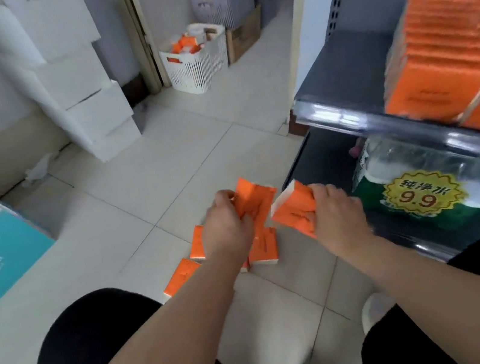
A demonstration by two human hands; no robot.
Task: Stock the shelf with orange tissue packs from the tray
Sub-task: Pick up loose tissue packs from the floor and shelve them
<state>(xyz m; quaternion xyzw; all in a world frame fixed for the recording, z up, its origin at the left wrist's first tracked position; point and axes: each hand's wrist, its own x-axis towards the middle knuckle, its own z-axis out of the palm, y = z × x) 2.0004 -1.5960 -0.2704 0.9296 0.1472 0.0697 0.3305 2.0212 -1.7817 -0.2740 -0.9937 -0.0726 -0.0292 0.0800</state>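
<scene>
Right now we crouch over the tiled floor (166, 168) with both grips busy. Our left grip (227, 225) is curled round a first pack (254, 198), which juts up and to the right past the knuckles. Our right grip (333, 214) clamps a second pack (293, 214), held tilted, its white end pointing left toward the other. The two sit just beside each other, and we cannot tell whether they touch. Below the left grip, loose packs (181, 275) lie flat on the floor, partly hidden by that wrist. To the right stands the shelf (351, 74), its upper board carrying a stack (439, 53) of orange packs. Under it sits wrapped water (423, 183). Far off by the doorway a white basket (197, 65) holds what may be more packs, too blurred to be sure.
</scene>
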